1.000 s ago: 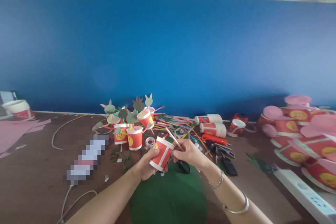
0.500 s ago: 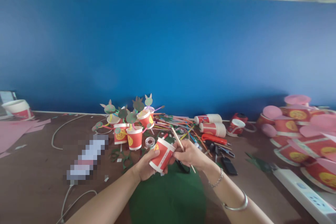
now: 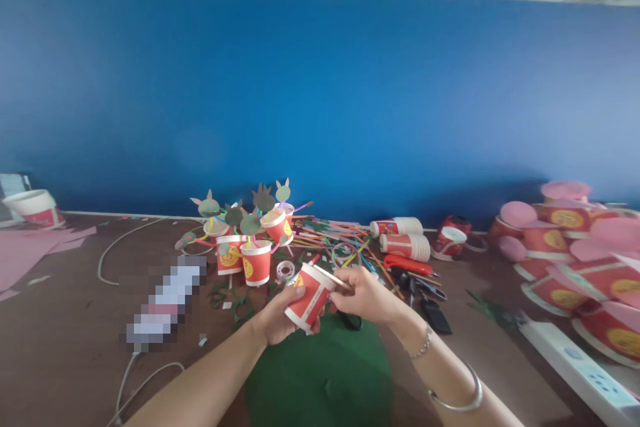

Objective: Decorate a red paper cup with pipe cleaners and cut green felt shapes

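Note:
My left hand [image 3: 278,317] is closed round a red-and-white paper cup [image 3: 311,300], tilted, its rim toward the upper right. A pale wooden stick [image 3: 331,277], shaped like a chopstick, is pinched in my right hand [image 3: 364,295] close against the cup's rim. Its near end is hidden by my fingers. Beneath both hands lies a sheet of dark green paper [image 3: 320,387]. Beyond the cup is a roll of tape [image 3: 285,271]. Several paper cups [image 3: 257,263] fitted with green animal-head cut-outs [image 3: 251,224] stand to the left.
Loose coloured sticks [image 3: 325,233] lie behind my hands. Stacked cups [image 3: 405,247], an orange cutter [image 3: 407,264] and a black key fob [image 3: 436,317] are to the right. Farther right are a power strip [image 3: 575,363] and pink-trimmed cups [image 3: 565,293]. Pink paper [image 3: 30,253] lies left.
The stick has swung from a steep slant across my right hand to a flatter angle along the cup's rim. My right hand has turned with it; the left hand and cup barely moved.

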Tool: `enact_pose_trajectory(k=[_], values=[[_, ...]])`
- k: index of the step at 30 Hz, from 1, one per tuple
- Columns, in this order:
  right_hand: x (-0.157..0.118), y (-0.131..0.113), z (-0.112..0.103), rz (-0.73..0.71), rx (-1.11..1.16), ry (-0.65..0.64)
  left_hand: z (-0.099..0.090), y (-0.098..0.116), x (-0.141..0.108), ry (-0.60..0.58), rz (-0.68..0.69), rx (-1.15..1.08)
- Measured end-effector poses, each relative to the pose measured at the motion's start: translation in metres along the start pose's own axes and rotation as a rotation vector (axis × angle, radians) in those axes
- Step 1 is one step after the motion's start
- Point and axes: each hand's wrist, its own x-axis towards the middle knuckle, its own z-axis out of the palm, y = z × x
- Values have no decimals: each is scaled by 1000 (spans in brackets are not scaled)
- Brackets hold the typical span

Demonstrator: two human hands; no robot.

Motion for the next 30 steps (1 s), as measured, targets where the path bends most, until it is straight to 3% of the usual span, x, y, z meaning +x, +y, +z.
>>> enact_pose_trajectory(k=[4,15,30], values=[[-1,0,-1,-20,-47,-1,1,0,-1,-3,-1,8],[2,4,-1,67,201,-114,0,1,0,5,-33,14],[1,-2,-5,100,266,-186,-3,-1,1,-47,-17,-15]])
